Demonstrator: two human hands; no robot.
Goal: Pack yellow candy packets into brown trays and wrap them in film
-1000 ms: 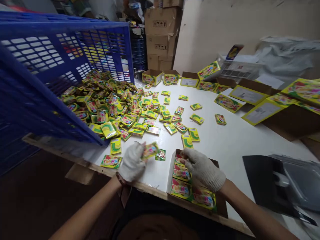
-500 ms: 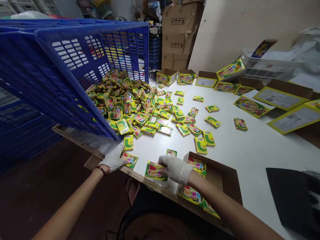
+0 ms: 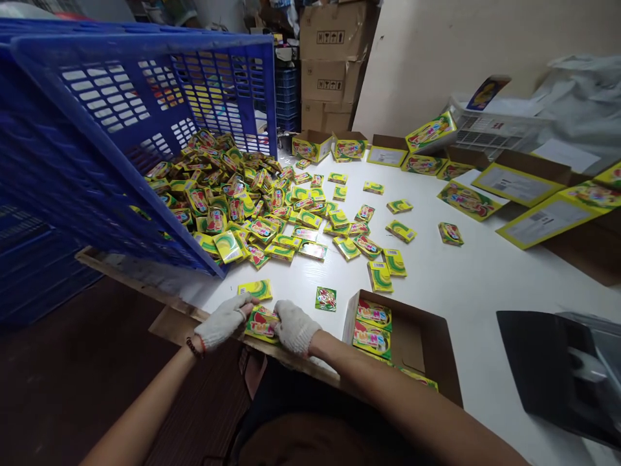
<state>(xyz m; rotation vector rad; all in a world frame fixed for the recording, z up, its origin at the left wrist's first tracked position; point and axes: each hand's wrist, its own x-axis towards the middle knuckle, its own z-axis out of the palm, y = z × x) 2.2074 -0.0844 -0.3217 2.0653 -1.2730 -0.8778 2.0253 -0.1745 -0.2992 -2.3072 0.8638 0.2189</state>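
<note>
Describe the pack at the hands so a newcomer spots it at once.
Find the blue crate on the white table. From its near right corner, go to the table's near edge, where the pack lies between the gloved left hand and right hand. Unlike the yellow neighbour just beyond, it shows red lettering.

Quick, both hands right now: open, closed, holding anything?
Left hand: at the left end of a small yellow-green box; whether it grips cannot be told.
Right hand: closed on the right end of that same box.

Pale wall (image 3: 490, 35), dark floor (image 3: 53, 369).
</note>
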